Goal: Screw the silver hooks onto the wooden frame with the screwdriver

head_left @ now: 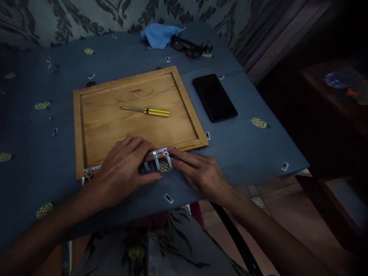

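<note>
A metal hook rail (160, 151) with several hooks hanging toward me lies along the near edge of a framed wooden panel (135, 140). My left hand (122, 166) reaches over that edge, its fingers curled at the rail and its thumb below the hooks. A similar metal piece (92, 168) shows left of this hand; whether the two join is hidden. At the rail's right end, my right hand (205, 174) grips it with its fingertips. On the panel's middle rests a screwdriver (155, 111) with a yellow and black handle, its shaft pointing left.
A black phone (215, 97) lies right of the panel on the blue tablecloth (244, 153). Farther back are a blue cloth (160, 35) and dark glasses (189, 48). Small metal bits (51, 118) lie at the left. A patterned curtain (120, 17) hangs behind the table.
</note>
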Action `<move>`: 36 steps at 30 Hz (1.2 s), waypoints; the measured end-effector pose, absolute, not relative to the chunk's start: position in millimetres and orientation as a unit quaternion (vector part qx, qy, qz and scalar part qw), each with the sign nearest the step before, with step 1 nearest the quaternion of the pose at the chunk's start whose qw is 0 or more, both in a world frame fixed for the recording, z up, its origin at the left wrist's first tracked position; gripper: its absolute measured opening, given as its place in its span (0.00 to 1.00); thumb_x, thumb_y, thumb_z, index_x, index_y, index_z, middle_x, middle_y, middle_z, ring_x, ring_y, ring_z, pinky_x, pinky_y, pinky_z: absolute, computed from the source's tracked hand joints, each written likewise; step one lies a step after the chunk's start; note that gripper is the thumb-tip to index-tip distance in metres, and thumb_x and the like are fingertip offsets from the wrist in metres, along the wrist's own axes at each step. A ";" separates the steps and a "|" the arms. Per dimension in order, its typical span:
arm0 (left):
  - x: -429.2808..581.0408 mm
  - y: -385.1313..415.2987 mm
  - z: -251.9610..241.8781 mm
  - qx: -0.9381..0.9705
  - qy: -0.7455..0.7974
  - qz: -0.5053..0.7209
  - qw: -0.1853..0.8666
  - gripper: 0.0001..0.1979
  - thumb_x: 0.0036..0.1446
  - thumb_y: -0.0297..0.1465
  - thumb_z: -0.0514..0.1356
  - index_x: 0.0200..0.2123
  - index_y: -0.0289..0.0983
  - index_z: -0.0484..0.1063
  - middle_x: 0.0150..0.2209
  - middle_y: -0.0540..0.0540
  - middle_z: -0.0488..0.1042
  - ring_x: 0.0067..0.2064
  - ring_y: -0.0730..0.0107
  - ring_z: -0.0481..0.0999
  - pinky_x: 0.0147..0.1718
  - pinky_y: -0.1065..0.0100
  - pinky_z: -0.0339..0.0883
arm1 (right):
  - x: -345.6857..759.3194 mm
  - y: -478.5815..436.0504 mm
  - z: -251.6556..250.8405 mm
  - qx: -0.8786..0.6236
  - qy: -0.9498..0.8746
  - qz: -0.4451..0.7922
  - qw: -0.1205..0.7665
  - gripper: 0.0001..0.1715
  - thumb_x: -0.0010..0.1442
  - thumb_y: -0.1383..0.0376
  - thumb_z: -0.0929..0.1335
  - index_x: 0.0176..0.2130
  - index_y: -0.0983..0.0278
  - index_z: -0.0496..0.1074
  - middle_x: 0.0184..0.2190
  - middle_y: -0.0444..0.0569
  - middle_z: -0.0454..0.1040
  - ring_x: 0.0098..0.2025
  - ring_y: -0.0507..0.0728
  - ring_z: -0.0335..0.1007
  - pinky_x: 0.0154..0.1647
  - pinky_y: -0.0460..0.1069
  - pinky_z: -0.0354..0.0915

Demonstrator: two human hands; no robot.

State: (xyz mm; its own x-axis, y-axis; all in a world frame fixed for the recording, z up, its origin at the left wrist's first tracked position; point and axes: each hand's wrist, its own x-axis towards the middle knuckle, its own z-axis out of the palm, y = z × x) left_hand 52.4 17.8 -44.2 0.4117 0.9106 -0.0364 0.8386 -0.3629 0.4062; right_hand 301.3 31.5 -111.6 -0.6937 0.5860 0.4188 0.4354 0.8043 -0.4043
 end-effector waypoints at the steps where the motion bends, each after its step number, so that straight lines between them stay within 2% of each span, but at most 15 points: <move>1: 52.5 16.8 -45.5 0.823 0.530 0.098 0.180 0.23 0.53 0.41 0.74 0.48 0.40 0.73 0.47 0.45 0.77 0.49 0.53 0.75 0.47 0.54 0.70 | 301.3 31.5 -111.7 -0.281 -0.909 0.140 0.274 0.20 0.70 0.75 0.64 0.57 0.63 0.75 0.63 0.54 0.75 0.52 0.58 0.82 0.49 0.52 0.81; 8: 55.8 15.2 -47.5 0.827 0.520 0.105 0.185 0.25 0.57 0.42 0.72 0.55 0.41 0.73 0.49 0.44 0.76 0.51 0.53 0.73 0.49 0.52 0.69 | 300.6 32.5 -110.0 -0.283 -0.906 0.158 0.271 0.23 0.70 0.74 0.64 0.59 0.61 0.75 0.63 0.52 0.75 0.53 0.58 0.82 0.51 0.53 0.80; 16: 56.4 14.9 -48.5 0.833 0.513 0.105 0.179 0.24 0.58 0.42 0.71 0.55 0.40 0.75 0.49 0.43 0.77 0.51 0.51 0.73 0.49 0.52 0.68 | 300.0 33.5 -110.3 -0.272 -0.910 0.145 0.276 0.21 0.70 0.74 0.64 0.58 0.63 0.75 0.62 0.54 0.76 0.54 0.58 0.81 0.51 0.52 0.80; 19: 50.2 17.0 -45.5 0.828 0.510 0.141 0.183 0.16 0.63 0.39 0.67 0.51 0.40 0.75 0.46 0.45 0.78 0.49 0.56 0.75 0.47 0.56 0.68 | 300.8 33.7 -111.8 -0.275 -0.910 0.144 0.275 0.24 0.69 0.75 0.64 0.59 0.61 0.75 0.62 0.53 0.76 0.55 0.58 0.81 0.52 0.52 0.79; 22: 36.8 19.0 -38.4 0.806 0.538 0.202 0.140 0.08 0.68 0.36 0.60 0.45 0.40 0.76 0.44 0.46 0.79 0.48 0.59 0.76 0.47 0.58 0.68 | 302.2 34.0 -113.0 -0.278 -0.911 0.142 0.269 0.28 0.67 0.77 0.64 0.61 0.59 0.74 0.63 0.52 0.75 0.54 0.58 0.81 0.52 0.52 0.80; 26: 10.4 17.8 -32.3 0.765 0.593 0.247 0.050 0.09 0.69 0.36 0.56 0.40 0.40 0.74 0.40 0.46 0.79 0.46 0.58 0.76 0.49 0.55 0.69 | 303.2 35.1 -114.3 -0.280 -0.913 0.145 0.258 0.33 0.65 0.79 0.64 0.63 0.56 0.72 0.64 0.50 0.75 0.55 0.58 0.81 0.53 0.53 0.79; 29: -12.6 13.0 -35.1 0.724 0.646 0.243 -0.002 0.10 0.69 0.38 0.54 0.39 0.42 0.73 0.40 0.49 0.77 0.46 0.58 0.74 0.51 0.52 0.68 | 302.8 36.5 -116.2 -0.284 -0.915 0.136 0.253 0.32 0.64 0.79 0.65 0.62 0.56 0.73 0.63 0.50 0.75 0.56 0.58 0.80 0.54 0.52 0.79; 32: -36.7 6.4 -40.6 0.680 0.690 0.247 -0.019 0.11 0.71 0.40 0.51 0.39 0.44 0.69 0.41 0.54 0.73 0.49 0.59 0.71 0.55 0.49 0.65 | 302.1 38.5 -117.7 -0.286 -0.914 0.133 0.253 0.30 0.64 0.79 0.64 0.59 0.58 0.75 0.63 0.51 0.76 0.55 0.58 0.81 0.53 0.52 0.79; 36: -66.5 -0.9 -45.0 0.650 0.708 0.274 -0.038 0.11 0.73 0.41 0.48 0.39 0.45 0.66 0.41 0.56 0.69 0.50 0.62 0.69 0.53 0.51 0.65 | 301.0 41.6 -117.0 -0.276 -0.919 0.131 0.251 0.31 0.64 0.79 0.63 0.61 0.58 0.75 0.62 0.51 0.76 0.55 0.59 0.81 0.52 0.53 0.79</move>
State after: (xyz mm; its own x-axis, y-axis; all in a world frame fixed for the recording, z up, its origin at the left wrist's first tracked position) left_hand -66.5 -0.9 -45.0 -0.1517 0.8996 0.4096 0.9408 0.0044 0.3389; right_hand 301.0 41.6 -117.0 -0.7220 0.5728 0.3882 0.4419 0.8134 -0.3784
